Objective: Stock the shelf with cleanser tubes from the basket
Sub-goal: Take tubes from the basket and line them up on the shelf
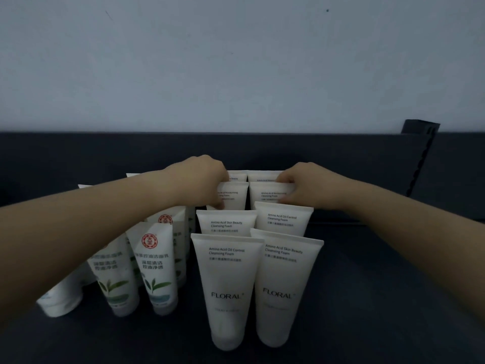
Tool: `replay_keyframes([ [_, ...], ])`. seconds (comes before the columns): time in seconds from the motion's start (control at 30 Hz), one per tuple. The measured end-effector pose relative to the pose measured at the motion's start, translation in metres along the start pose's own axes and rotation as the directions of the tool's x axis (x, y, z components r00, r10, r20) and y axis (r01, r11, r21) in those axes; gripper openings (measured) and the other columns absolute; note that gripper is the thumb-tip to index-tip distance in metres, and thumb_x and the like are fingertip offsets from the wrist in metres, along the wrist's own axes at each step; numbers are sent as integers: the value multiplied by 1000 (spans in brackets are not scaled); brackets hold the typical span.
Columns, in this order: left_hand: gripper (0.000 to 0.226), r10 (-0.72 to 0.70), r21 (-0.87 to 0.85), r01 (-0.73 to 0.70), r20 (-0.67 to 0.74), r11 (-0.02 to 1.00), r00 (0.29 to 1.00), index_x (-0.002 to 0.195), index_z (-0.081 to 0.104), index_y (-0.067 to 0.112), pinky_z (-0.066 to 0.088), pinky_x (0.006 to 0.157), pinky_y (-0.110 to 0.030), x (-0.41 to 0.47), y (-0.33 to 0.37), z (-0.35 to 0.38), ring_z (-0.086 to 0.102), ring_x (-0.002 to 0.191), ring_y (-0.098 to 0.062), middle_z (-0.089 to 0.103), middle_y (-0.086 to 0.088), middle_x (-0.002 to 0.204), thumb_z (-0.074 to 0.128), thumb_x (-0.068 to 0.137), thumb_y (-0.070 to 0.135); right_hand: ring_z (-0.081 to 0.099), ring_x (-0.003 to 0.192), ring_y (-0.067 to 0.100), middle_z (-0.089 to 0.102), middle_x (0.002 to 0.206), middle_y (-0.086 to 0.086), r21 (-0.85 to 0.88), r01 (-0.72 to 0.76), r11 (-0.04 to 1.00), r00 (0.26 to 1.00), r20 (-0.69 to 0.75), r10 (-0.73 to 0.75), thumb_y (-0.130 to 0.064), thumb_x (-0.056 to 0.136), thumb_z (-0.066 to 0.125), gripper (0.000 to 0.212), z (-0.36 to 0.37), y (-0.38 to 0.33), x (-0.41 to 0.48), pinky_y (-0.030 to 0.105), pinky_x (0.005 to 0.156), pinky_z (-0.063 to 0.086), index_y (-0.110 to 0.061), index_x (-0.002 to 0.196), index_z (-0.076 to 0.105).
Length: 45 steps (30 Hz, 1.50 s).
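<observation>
White FLORAL cleanser tubes stand cap-down in two rows on the dark shelf (380, 298), the nearest pair at front (228, 287) (284, 285). My left hand (199, 177) grips the left side of a tube in the third rank of the left row (233, 197). The fingers of my right hand (304, 183) pinch the top right edge of the matching tube in the right row (267, 195). Both tubes stand upright among the others. More tubes stand behind them, mostly hidden. The basket is out of view.
To the left stand several white tubes with green leaf print and a red round logo (157, 269), partly under my left forearm. A dark back panel (78, 153) runs behind the shelf. A dark bracket (420, 158) rises at the right end.
</observation>
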State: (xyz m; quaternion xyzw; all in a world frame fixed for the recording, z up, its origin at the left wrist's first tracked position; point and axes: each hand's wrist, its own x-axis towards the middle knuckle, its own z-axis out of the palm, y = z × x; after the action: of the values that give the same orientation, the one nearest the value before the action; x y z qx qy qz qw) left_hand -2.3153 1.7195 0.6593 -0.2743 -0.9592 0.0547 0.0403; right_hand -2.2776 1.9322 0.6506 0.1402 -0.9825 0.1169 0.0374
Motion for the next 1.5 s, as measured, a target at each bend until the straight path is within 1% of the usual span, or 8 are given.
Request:
replay_keyframes([
  [0.23, 39, -10, 50, 15, -108, 999, 994, 119, 60, 21, 50, 88, -34, -19, 2, -27, 59, 99, -16, 64, 5, 111, 68, 85, 37, 63, 91, 5, 68, 97, -9, -8, 43, 999, 986, -162, -44, -30, 83, 70, 19, -29, -11, -19, 19, 83, 48, -24, 101, 69],
  [0.47, 24, 78, -148, -91, -92, 985, 993, 97, 69, 30, 53, 84, -27, -45, 23, -41, 62, 84, 2, 66, 20, 86, 67, 80, 47, 62, 87, -5, 68, 93, -18, 10, 110, 994, 992, -60, -109, -39, 83, 67, 21, -33, -34, -44, 18, 83, 52, -28, 100, 71],
  [0.63, 31, 134, -92, -124, 104, 988, 986, 98, 68, 32, 55, 80, -24, -49, 33, -27, 62, 78, 2, 68, 17, 86, 67, 78, 55, 61, 78, 1, 66, 87, -13, -70, 114, 991, 989, 103, -106, -40, 81, 69, 15, -18, -36, -48, 21, 71, 52, -29, 91, 68],
  [0.87, 17, 172, -6, -172, 82, 985, 982, 77, 56, 34, 48, 69, -23, -46, 33, -12, 57, 72, -5, 55, 14, 72, 65, 83, 47, 51, 55, 6, 59, 72, -7, -108, 107, 988, 991, 89, -98, -30, 84, 68, 25, -6, -32, -46, 17, 50, 36, -28, 65, 51],
  [1.07, 30, 77, 21, -79, 83, 997, 994, 101, 68, 22, 57, 77, -35, -38, 25, -6, 66, 79, -14, 66, 6, 89, 69, 81, 44, 49, 57, 5, 52, 71, -9, -114, 101, 988, 993, 68, -93, -29, 83, 69, 25, -5, -32, -43, 17, 50, 34, -27, 66, 51],
  [1.17, 30, 43, 7, -44, 86, 999, 995, 99, 67, 21, 55, 62, -28, -34, 24, -7, 65, 68, -12, 66, 5, 87, 70, 80, 44, 49, 58, 4, 50, 71, -11, -109, 99, 989, 994, 62, -93, -29, 83, 70, 32, -5, -33, -41, 16, 50, 32, -30, 63, 45],
  [1.3, 27, 43, 21, -45, 63, 999, 997, 98, 66, 21, 49, 59, -23, -32, 24, -8, 56, 62, -5, 64, 6, 84, 70, 81, 42, 53, 66, 7, 60, 83, -6, -97, 85, 992, 995, 54, -80, -30, 83, 70, 12, -4, -30, -38, 22, 55, 42, -22, 81, 62],
  [1.5, 28, 43, 22, -44, 40, 999, 998, 96, 66, 19, 51, 66, -30, -30, 25, -6, 59, 70, -11, 59, 7, 80, 69, 81, 43, 61, 84, 17, 64, 100, 1, -105, 49, 993, 997, 63, -43, -32, 83, 70, 28, -4, -28, -35, 34, 74, 53, -14, 103, 65],
])
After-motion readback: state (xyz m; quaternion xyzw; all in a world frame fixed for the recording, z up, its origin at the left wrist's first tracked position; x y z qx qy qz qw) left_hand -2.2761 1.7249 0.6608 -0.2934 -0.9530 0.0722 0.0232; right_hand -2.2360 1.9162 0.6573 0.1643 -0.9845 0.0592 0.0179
